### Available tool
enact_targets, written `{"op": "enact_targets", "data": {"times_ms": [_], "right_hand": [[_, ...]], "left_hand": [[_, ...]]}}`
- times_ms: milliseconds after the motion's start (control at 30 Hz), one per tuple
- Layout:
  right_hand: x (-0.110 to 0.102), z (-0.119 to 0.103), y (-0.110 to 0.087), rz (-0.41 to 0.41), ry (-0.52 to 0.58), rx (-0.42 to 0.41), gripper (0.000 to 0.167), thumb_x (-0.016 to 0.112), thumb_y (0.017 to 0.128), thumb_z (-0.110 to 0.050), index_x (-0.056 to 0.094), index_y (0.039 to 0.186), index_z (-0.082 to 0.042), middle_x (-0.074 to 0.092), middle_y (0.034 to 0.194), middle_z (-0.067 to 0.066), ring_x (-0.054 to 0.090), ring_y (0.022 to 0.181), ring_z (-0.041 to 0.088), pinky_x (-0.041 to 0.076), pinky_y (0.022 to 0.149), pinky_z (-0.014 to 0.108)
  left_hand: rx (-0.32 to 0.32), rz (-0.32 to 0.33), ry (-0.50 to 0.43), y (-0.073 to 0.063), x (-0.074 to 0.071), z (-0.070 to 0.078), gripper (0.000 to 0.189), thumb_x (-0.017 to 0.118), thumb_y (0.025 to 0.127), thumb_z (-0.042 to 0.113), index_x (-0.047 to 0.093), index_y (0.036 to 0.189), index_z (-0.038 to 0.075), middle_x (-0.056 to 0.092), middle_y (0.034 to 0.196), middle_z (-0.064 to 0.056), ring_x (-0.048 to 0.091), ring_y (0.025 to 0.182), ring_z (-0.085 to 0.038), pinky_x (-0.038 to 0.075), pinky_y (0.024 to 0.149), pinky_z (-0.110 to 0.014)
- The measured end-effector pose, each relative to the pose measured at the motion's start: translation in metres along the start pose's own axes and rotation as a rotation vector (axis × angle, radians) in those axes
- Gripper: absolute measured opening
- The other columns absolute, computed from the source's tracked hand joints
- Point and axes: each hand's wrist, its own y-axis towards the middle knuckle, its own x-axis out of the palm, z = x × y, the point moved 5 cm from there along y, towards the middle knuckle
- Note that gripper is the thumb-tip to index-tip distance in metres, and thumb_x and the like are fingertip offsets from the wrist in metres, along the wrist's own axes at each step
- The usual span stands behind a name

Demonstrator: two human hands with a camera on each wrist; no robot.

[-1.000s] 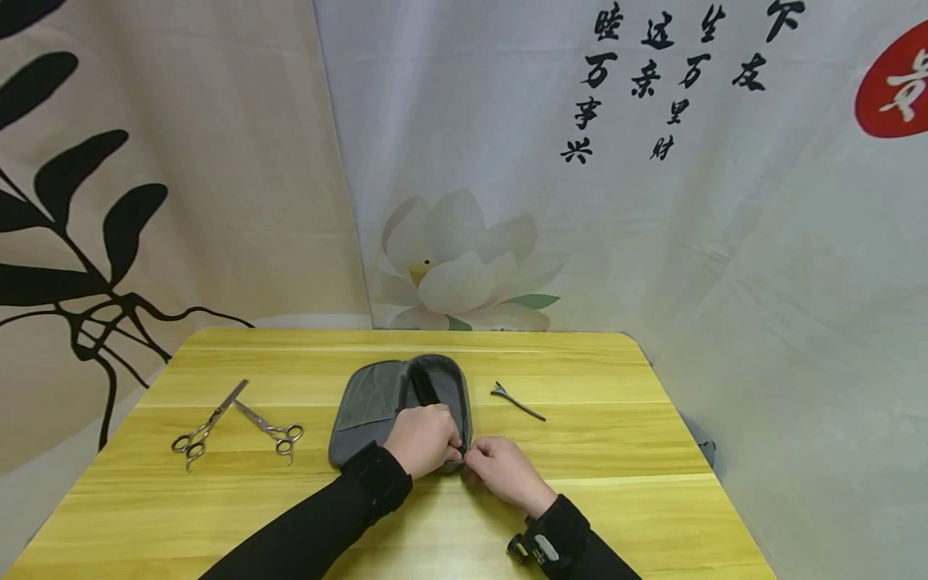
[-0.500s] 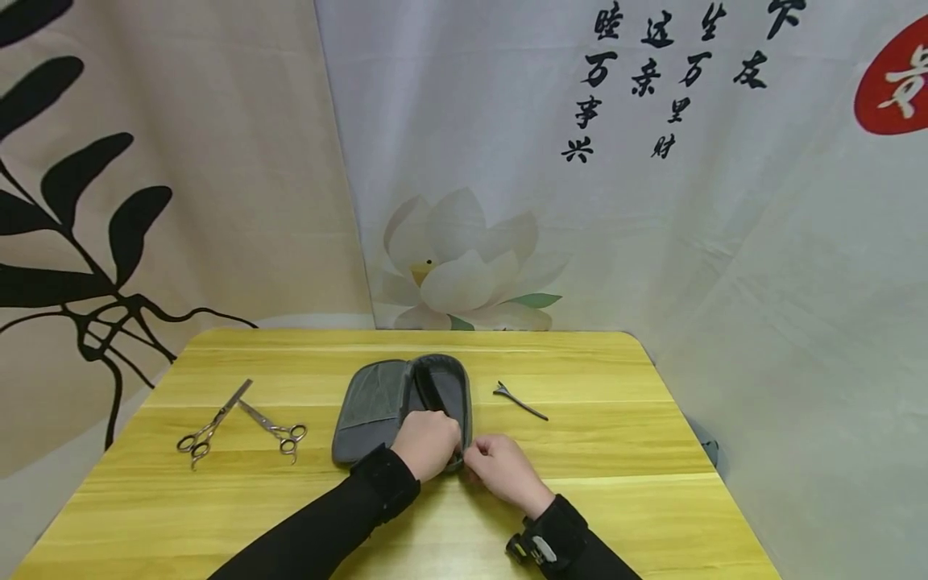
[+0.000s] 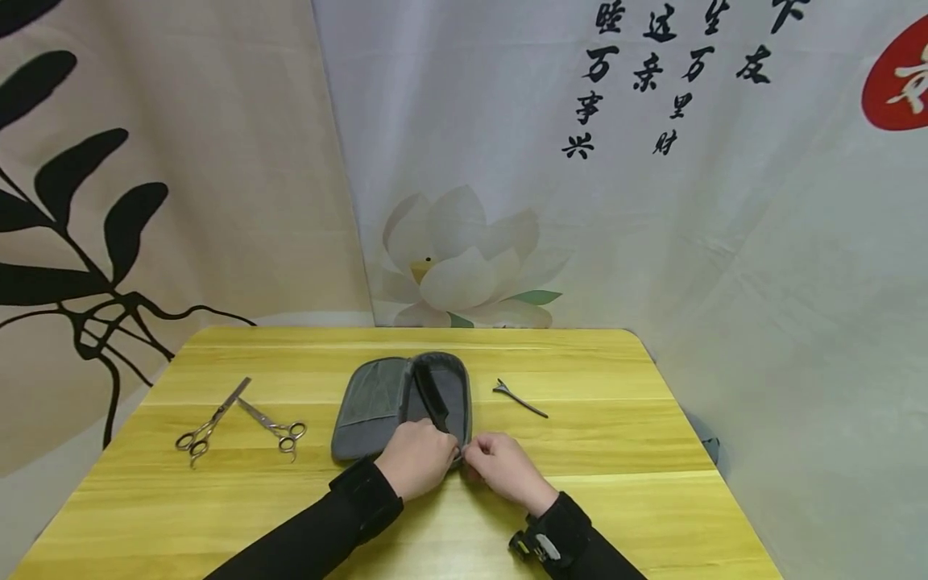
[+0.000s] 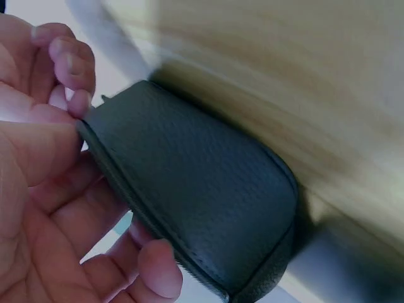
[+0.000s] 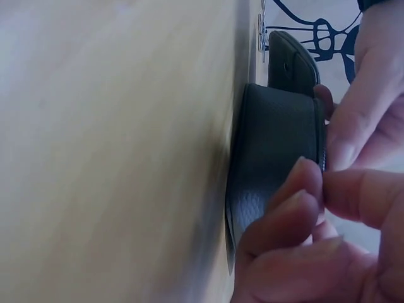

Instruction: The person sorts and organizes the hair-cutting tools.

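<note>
A grey zip case (image 3: 366,435) lies unfolded on the table, its flat lid on the left and its deeper half on the right. Inside the deeper half is a long black comb (image 3: 431,395), its near end hidden by my left hand (image 3: 419,459). That hand grips the near rim, fingers curled along the zipper edge (image 4: 120,180). My right hand (image 3: 507,467) pinches the rim at the near right corner, close to the left fingers. In the right wrist view its thumb and fingertips meet at the edge of the case (image 5: 278,126); whether they hold a zipper pull is hidden.
Two pairs of hairdressing scissors, one pair (image 3: 210,423) beside another pair (image 3: 271,423), lie on the left of the wooden table (image 3: 616,435). A dark hair clip (image 3: 519,398) lies right of the case. A printed cloth (image 3: 464,161) hangs behind.
My left hand has drawn back slightly toward the near edge of the case, uncovering more of the comb. The right hand keeps its pinch in nearly the same place.
</note>
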Motion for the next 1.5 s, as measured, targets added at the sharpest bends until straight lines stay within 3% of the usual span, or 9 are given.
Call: {"op": "enact_targets", "data": {"times_ms": [233, 333, 433, 667, 833, 933, 1100, 1233, 1500], "right_hand": [[-0.012, 0.009, -0.005, -0.002, -0.03, 0.011, 0.038, 0.063, 0.108, -0.032, 0.069, 0.081, -0.005, 0.062, 0.066, 0.0, 0.043, 0.051, 0.007, 0.035, 0.048, 0.023], [-0.029, 0.018, -0.008, 0.023, -0.075, 0.05, 0.034, 0.064, 0.107, -0.032, 0.067, 0.081, -0.011, 0.058, 0.063, -0.004, 0.04, 0.05, 0.009, 0.032, 0.048, 0.023], [-0.053, 0.029, -0.01, 0.081, -0.126, 0.101, 0.029, 0.068, 0.106, -0.033, 0.067, 0.082, -0.016, 0.056, 0.065, -0.006, 0.043, 0.053, 0.011, 0.033, 0.051, 0.024], [-0.105, 0.052, -0.003, 0.189, -0.275, 0.175, 0.019, 0.073, 0.102, -0.028, 0.072, 0.091, -0.012, 0.064, 0.077, 0.0, 0.051, 0.065, 0.015, 0.039, 0.062, 0.028], [-0.127, 0.067, 0.006, 0.22, -0.4, 0.2, 0.016, 0.076, 0.099, -0.023, 0.073, 0.094, -0.009, 0.069, 0.085, 0.002, 0.054, 0.071, 0.017, 0.043, 0.068, 0.031], [-0.132, 0.071, 0.012, 0.209, -0.452, 0.212, 0.015, 0.077, 0.098, -0.023, 0.074, 0.097, -0.009, 0.071, 0.089, 0.003, 0.057, 0.073, 0.018, 0.046, 0.07, 0.032], [-0.129, 0.069, 0.023, 0.191, -0.532, 0.212, 0.018, 0.08, 0.097, -0.028, 0.075, 0.101, -0.011, 0.075, 0.095, 0.003, 0.061, 0.077, 0.017, 0.052, 0.073, 0.036], [-0.124, 0.069, 0.031, 0.179, -0.57, 0.229, 0.02, 0.081, 0.096, -0.03, 0.075, 0.103, -0.013, 0.076, 0.1, 0.003, 0.064, 0.079, 0.017, 0.054, 0.073, 0.037], [-0.112, 0.066, 0.038, 0.153, -0.579, 0.207, 0.017, 0.08, 0.097, -0.026, 0.074, 0.106, -0.011, 0.074, 0.096, 0.003, 0.064, 0.078, 0.018, 0.053, 0.07, 0.039]], "left_hand": [[-0.048, 0.034, -0.117, -0.019, -0.014, 0.002, 0.014, 0.076, 0.1, 0.031, 0.084, 0.095, 0.021, 0.08, 0.09, 0.006, 0.059, 0.076, -0.015, 0.048, 0.064, -0.03], [-0.105, 0.043, -0.199, -0.033, -0.025, -0.002, 0.017, 0.078, 0.099, 0.032, 0.084, 0.107, 0.019, 0.081, 0.103, 0.006, 0.066, 0.088, -0.014, 0.056, 0.078, -0.033], [-0.188, 0.03, -0.279, -0.048, -0.033, -0.011, 0.02, 0.077, 0.099, 0.033, 0.083, 0.113, 0.019, 0.081, 0.109, 0.006, 0.07, 0.097, -0.014, 0.059, 0.084, -0.035], [-0.42, -0.007, -0.463, -0.087, -0.039, -0.031, 0.028, 0.076, 0.1, 0.042, 0.082, 0.118, 0.023, 0.08, 0.115, 0.007, 0.072, 0.091, -0.011, 0.055, 0.073, -0.025], [-0.53, -0.029, -0.584, -0.107, -0.037, -0.036, 0.031, 0.075, 0.099, 0.047, 0.081, 0.12, 0.025, 0.078, 0.104, 0.012, 0.057, 0.072, 0.002, 0.046, 0.063, -0.022], [-0.549, -0.027, -0.641, -0.114, -0.034, -0.037, 0.033, 0.076, 0.099, 0.045, 0.081, 0.12, 0.022, 0.076, 0.095, 0.014, 0.048, 0.064, 0.002, 0.042, 0.058, -0.022], [-0.564, -0.052, -0.688, -0.122, -0.025, -0.038, 0.034, 0.075, 0.1, 0.044, 0.081, 0.122, 0.018, 0.072, 0.085, 0.012, 0.047, 0.061, 0.001, 0.041, 0.057, -0.022], [-0.535, -0.08, -0.711, -0.124, -0.018, -0.036, 0.035, 0.073, 0.101, 0.043, 0.08, 0.121, 0.015, 0.065, 0.078, 0.011, 0.047, 0.063, 0.002, 0.042, 0.06, -0.022], [-0.502, -0.083, -0.731, -0.125, -0.013, -0.033, 0.034, 0.073, 0.102, 0.041, 0.08, 0.121, 0.014, 0.065, 0.079, 0.01, 0.048, 0.065, 0.002, 0.042, 0.062, -0.021]]}}
